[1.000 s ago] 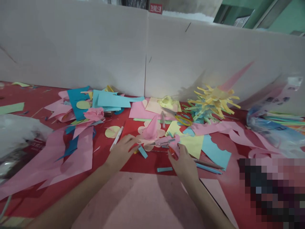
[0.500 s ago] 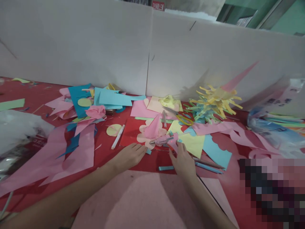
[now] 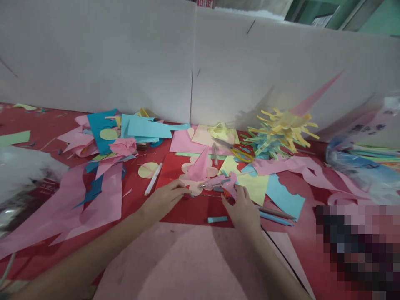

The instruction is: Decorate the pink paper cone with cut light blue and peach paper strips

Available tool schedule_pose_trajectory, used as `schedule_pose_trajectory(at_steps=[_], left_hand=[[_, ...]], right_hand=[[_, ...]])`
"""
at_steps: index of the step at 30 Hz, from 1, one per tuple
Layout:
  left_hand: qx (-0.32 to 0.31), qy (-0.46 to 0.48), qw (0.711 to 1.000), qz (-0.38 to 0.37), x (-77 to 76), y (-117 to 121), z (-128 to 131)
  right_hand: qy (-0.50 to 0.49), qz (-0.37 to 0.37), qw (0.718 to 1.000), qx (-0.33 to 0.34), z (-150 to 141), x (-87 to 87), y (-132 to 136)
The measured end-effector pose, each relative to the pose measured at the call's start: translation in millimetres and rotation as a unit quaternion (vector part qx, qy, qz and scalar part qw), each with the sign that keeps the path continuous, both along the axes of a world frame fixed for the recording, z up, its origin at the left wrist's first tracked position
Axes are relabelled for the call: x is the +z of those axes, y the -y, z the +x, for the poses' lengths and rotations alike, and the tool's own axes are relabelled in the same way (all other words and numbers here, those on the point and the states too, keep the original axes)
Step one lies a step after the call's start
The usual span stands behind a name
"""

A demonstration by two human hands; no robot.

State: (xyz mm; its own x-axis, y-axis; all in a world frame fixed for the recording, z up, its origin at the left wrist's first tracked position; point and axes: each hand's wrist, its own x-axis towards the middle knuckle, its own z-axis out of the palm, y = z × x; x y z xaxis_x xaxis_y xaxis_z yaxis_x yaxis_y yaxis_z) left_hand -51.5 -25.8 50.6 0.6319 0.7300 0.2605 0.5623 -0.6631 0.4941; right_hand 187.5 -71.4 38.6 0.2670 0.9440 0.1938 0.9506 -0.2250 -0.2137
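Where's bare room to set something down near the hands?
Largest: the front pink sheet, between the forearms. Smaller: the red tabletop bordered by the left hand, blue strip and that sheet. Crowded: farther back, around the paper flower, glue gun, scissors and yellow sheet.

The glue gun (image 3: 216, 182) and cone (image 3: 200, 168) are pink, the flower (image 3: 196, 190) pale peach.

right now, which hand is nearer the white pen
Left. The left hand is close to the white pen, just to its right; the right hand is much farther right, at the handle of the pink glue gun.
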Motion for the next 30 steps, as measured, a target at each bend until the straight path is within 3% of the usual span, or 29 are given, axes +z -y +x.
schedule_pose_trajectory(at_steps=[5, 9, 13, 16, 21, 24, 30], left_hand=[[0.015, 0.116, 0.974, -0.196, 12.6, -17, 1], [0.026, 0.131, 0.945, -0.299, 19.7, -32, 1], [-0.002, 0.068, 0.959, -0.276, 24.6, -42, 12], [-0.011, 0.065, 0.967, -0.246, 19.2, -45, 22], [0.091, 0.119, 0.957, -0.248, -6.6, -47, 33], [0.118, 0.167, 0.94, -0.273, -17.6, -46, 35], [0.169, 0.115, 0.951, -0.232, -15.5, -38, 40]], right_hand=[[-0.039, 0.006, 0.999, -0.008, 7, -1.4, 1], [-0.057, 0.006, 0.998, -0.006, 7, 0.7, 2], [-0.076, 0.002, 0.997, -0.001, 6, 2.5, 1], [-0.089, -0.004, 0.996, 0.001, 7, 1.2, 0], [-0.101, -0.012, 0.995, -0.001, 9, -1.7, -1], [-0.11, -0.009, 0.994, 0.002, 9, -2.3, 0], [-0.118, -0.021, 0.993, 0.001, 8, -0.8, 0]])
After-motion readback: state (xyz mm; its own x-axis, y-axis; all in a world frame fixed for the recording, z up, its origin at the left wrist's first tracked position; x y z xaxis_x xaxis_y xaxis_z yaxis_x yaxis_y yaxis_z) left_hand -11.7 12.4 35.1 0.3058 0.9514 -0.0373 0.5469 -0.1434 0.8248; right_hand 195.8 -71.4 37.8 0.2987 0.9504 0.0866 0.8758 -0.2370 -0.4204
